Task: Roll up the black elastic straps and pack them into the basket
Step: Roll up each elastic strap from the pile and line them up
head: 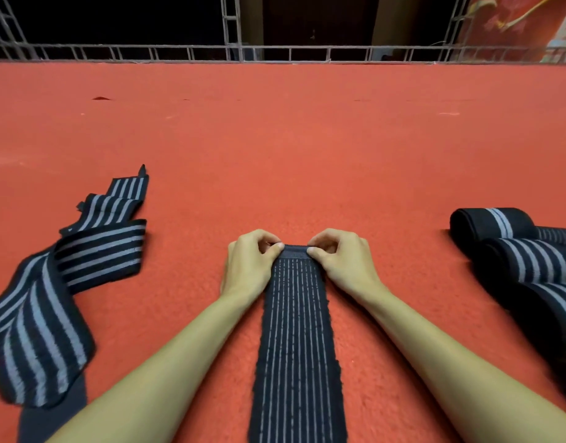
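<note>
We look down on a wide red-orange carpeted surface (307, 139) that fills most of the view and is bounded at its far edge by a grey metal truss railing (230, 43) with darkness behind it. On the left lies a loose, crumpled heap of black elastic straps with grey stripes (51, 298), unrolled and probably waiting their turn. Down the middle, one long black elastic strap with thin pale stitch lines (294, 346) is laid flat and straight, running from the near edge of the view away from the person, which we judge keeps it aligned for an even roll. On the right, well apart from it, sit several finished rolls of black striped strap (531, 266), bunched close together and seemingly set aside for packing. Bare forearms reach along either side of the flat strap. The left hand (249, 266) and the right hand (342, 263) each pinch a corner of its far end between thumb and curled fingers, holding a small turned-over fold (296, 251) that looks like the core of a new roll. Gripping both corners likely keeps the fold square and tight. We see no basket anywhere in view.
</note>
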`<state>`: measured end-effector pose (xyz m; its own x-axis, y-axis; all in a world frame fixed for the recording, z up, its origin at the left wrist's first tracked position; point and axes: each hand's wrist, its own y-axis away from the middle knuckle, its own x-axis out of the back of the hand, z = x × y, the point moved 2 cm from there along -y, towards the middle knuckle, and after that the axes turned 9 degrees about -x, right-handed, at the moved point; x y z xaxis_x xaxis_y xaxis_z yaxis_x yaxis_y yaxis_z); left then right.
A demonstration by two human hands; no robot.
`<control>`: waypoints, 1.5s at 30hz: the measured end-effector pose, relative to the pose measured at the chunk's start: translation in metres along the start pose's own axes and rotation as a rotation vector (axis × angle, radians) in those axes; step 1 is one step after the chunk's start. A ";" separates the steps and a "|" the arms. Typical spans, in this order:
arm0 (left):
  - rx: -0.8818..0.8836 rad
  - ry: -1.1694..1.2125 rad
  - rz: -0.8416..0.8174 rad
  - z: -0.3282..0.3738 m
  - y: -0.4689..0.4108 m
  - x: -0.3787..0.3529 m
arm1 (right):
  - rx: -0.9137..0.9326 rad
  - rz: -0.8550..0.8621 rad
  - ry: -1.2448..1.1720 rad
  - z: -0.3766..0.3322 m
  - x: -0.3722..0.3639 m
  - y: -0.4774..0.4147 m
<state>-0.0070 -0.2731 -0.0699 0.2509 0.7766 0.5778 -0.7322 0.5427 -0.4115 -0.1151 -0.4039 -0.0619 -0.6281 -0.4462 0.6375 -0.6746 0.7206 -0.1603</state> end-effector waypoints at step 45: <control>0.142 0.742 -0.170 0.141 0.057 0.038 | -0.184 -0.326 -0.604 -0.049 0.121 0.079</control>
<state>-0.1288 -0.2577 0.0275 0.6888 0.7247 -0.0189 -0.7074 0.6662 -0.2360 -0.2248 -0.3749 0.0397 -0.5467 -0.8321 0.0940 -0.8217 0.5547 0.1312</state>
